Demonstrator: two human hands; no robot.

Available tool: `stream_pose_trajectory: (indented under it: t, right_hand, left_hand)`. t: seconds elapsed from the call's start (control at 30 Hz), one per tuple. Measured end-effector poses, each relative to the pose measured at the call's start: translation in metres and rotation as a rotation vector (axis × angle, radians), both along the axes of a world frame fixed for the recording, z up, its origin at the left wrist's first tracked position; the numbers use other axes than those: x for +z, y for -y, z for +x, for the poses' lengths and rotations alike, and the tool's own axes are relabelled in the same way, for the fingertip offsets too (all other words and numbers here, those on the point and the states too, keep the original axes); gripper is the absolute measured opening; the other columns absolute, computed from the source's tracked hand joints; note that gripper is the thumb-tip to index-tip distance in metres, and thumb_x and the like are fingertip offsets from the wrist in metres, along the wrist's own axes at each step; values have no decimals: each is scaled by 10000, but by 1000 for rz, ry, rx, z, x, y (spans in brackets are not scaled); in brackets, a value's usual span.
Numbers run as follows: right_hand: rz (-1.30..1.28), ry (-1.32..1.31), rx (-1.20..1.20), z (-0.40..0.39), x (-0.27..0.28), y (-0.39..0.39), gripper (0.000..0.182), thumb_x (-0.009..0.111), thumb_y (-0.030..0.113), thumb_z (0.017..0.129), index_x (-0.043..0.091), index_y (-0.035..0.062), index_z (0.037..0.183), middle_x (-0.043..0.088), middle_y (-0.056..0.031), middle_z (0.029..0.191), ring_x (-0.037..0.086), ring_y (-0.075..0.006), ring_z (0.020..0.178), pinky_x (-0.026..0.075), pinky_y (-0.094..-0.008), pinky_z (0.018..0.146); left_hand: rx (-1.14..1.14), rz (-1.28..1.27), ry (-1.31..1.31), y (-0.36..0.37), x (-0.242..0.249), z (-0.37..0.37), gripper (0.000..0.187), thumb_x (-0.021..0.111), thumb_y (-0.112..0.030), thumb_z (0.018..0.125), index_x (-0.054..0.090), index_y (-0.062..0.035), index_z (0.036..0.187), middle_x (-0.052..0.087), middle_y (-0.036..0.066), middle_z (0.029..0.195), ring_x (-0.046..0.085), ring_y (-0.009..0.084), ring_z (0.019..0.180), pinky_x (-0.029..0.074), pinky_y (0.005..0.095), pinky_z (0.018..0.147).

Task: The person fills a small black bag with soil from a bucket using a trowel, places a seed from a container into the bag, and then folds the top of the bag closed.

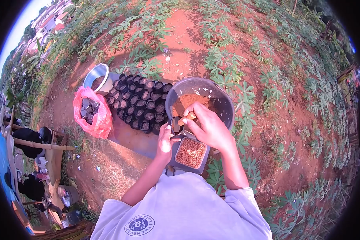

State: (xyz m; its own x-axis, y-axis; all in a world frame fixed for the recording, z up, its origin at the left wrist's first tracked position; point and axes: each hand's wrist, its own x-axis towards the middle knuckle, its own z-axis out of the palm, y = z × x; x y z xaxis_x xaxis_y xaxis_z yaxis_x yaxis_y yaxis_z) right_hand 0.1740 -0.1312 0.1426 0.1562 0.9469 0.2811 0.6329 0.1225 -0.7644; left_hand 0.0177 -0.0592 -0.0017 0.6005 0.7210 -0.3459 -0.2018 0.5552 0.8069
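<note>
in the head view, we are pinching a tan object between thumb and fingertips of the right hand, above the tub. we are positioning the left hand, fingers partly parted, at a dark item; we are not discerning its grip.

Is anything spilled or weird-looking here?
Only one small thing: a few pale scraps lie on the ground below the pink bag in the picture. They look like litter, though they're too small to tell for sure. The pellets don't look spilled.
</note>
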Motion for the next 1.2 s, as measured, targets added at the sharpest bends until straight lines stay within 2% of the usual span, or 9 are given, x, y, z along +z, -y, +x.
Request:
stream_pose_trajectory:
  t: [0.33,0.37,0.47,0.6,0.77,0.87,1.03,1.1,1.2]
  right_hand:
    - [-10,13,-5,-2,2,-11,179,593,132,900,487,35,1005,567,-161,910,620,-382,838,493,-439,688]
    - [-8,19,-48,0,1,-11,179,644,100,878,525,27,990,588,-129,850,636,-319,789,489,-387,691]
    - [13,36,-59,5,3,-10,194,622,129,874,494,35,986,585,-153,900,624,-380,828,494,-441,684]
    - [26,79,-79,8,10,-10,187,629,126,871,500,34,970,588,-146,892,624,-379,818,496,-440,679]
    - [131,98,-95,18,22,-1,198,642,111,865,510,32,991,583,-146,894,623,-364,838,497,-423,706]
    - [241,140,-213,30,18,10,201,650,86,855,519,30,997,580,-145,903,622,-355,860,495,-412,735]
    - [167,110,-365,59,-52,8,182,628,61,859,517,14,996,594,-165,940,621,-372,890,496,-421,750]
    - [45,49,-358,64,-104,6,179,620,63,862,516,9,997,599,-171,958,622,-378,900,496,-429,757]
    - [-143,42,-339,66,-136,3,199,605,75,869,524,-4,1032,614,-186,1019,625,-386,920,497,-438,784]
  left_hand:
    - [27,-20,92,-6,6,0,340,367,-336,1031,455,-113,1272,605,38,1163,613,139,1014,519,316,787]
    - [39,-44,109,-6,3,1,349,361,-336,1028,459,-110,1275,621,37,1142,621,142,993,520,312,772]
    - [45,-66,99,-7,0,1,352,360,-331,1025,465,-103,1274,627,35,1131,622,142,985,517,310,759]
    - [25,-138,186,-10,-11,2,331,403,-346,1012,463,-107,1234,609,31,1091,621,167,954,505,325,744]
    - [40,-221,178,-15,-6,5,234,434,-358,1007,470,-137,938,630,50,1080,630,254,992,518,362,740]
    - [87,-185,192,-17,-12,3,247,435,-365,1005,477,-139,915,638,52,1063,630,251,994,517,375,741]
    - [159,-191,67,-15,-18,-15,396,461,-456,973,536,-109,1150,634,46,1021,614,210,962,486,353,774]
    - [179,-204,23,-11,-10,-26,403,468,-458,970,523,-108,1160,629,50,1026,613,207,961,486,346,772]
    - [164,-181,-48,-18,-5,-35,390,506,-439,961,494,-113,1175,616,60,1042,619,198,938,488,330,767]
